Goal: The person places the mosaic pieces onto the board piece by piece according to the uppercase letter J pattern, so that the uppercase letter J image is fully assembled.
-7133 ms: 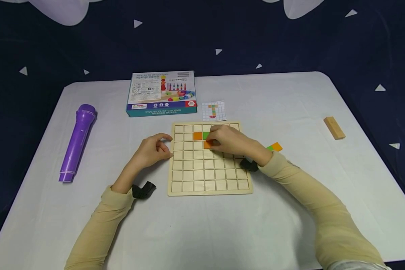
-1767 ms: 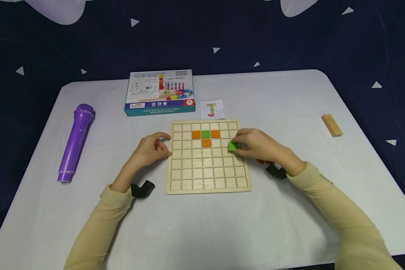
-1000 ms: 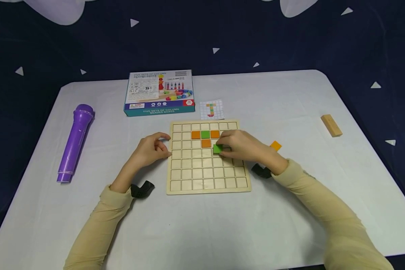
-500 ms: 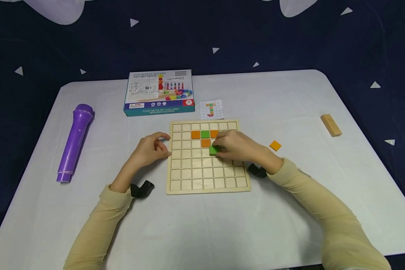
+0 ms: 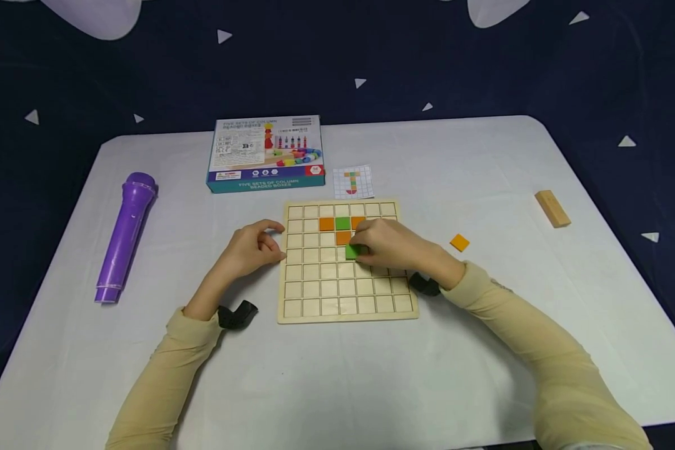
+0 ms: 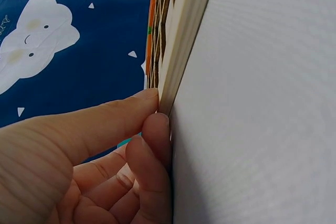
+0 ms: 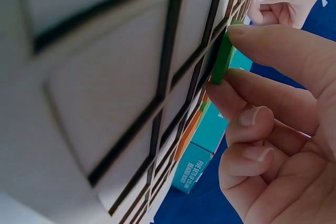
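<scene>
In the head view my right hand (image 5: pixel 390 242) pinches a green square tile (image 5: pixel 352 252) between thumb and fingers, over the middle of the wooden grid board (image 5: pixel 329 307). Seen from the right wrist, the green tile (image 7: pixel 224 56) stands tilted against the grid, its lower end at the fingertips. Three orange tiles (image 5: pixel 326 224) and another green tile (image 5: pixel 342 223) sit in the board's cells; the right-hand orange one is partly covered by my fingers. My left hand (image 5: pixel 253 249) touches the board's left edge with thumb and index fingertips, the other fingers loosely bent.
Behind the board lies a pattern card (image 5: pixel 353 182) with a coloured figure, beside a flat toy box (image 5: pixel 266 154). A loose orange tile (image 5: pixel 459 242) lies right of the board. Farther out are a wooden block (image 5: pixel 552 209) and a purple microphone-shaped object (image 5: pixel 126 237).
My right hand has carried the green tile leftward from the board's right edge to just below the lower orange tile. Earlier it set orange on the right. The left hand stays put.
</scene>
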`<state>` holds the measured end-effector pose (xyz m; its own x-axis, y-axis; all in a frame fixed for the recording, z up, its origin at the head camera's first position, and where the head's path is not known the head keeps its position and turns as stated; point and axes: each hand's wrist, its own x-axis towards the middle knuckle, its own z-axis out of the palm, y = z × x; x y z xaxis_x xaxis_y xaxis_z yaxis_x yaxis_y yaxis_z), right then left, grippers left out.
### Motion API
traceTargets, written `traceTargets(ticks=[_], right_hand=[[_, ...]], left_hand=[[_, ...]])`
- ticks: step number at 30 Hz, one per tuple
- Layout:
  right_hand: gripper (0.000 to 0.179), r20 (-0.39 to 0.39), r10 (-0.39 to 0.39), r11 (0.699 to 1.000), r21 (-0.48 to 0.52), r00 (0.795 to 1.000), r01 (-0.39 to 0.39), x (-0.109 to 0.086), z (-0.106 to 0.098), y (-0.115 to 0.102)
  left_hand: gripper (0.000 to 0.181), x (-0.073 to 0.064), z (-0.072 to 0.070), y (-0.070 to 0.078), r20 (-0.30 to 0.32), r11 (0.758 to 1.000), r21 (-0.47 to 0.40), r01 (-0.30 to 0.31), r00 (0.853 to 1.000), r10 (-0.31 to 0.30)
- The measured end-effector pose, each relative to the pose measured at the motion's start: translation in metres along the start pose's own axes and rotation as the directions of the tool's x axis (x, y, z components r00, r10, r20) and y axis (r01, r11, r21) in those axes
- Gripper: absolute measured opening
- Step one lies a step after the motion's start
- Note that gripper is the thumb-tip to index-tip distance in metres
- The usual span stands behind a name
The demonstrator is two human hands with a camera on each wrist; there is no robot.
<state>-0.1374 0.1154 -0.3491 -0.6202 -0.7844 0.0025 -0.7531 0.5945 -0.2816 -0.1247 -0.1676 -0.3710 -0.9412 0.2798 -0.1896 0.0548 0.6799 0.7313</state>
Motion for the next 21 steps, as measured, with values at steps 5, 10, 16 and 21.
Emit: traceTargets(ticks=[5,10,16,21], right_hand=[[0.013,0.006,-0.004,1.000,0.010,1.000,0.004,0.0011,0.0000,-0.0016],[0.012,0.015,0.002,1.000,0.012,1.000,-0.002,0.0038,0.0005,-0.0027],[0.014,0.028,-0.002,1.000,-0.016,1.000,0.002,0.0060,0.0010,-0.0036],[0.016,0.021,-0.011,1.000,-0.013,1.000,0.012,0.0082,0.0024,-0.0049]], left_hand=[[0.049,0.0005,-0.0001,-0.0002,0.003,1.000,-0.002,0.001,1.000,-0.001],[0.049,0.0010,-0.0004,-0.0003,0.002,1.000,0.004,0.003,1.000,-0.003],[0.048,0.0008,0.0001,-0.0009,-0.001,1.000,0.008,0.001,1.000,-0.001],[0.048,0.0010,0.0006,-0.0002,-0.001,1.000,0.005,0.006,1.000,-0.006]])
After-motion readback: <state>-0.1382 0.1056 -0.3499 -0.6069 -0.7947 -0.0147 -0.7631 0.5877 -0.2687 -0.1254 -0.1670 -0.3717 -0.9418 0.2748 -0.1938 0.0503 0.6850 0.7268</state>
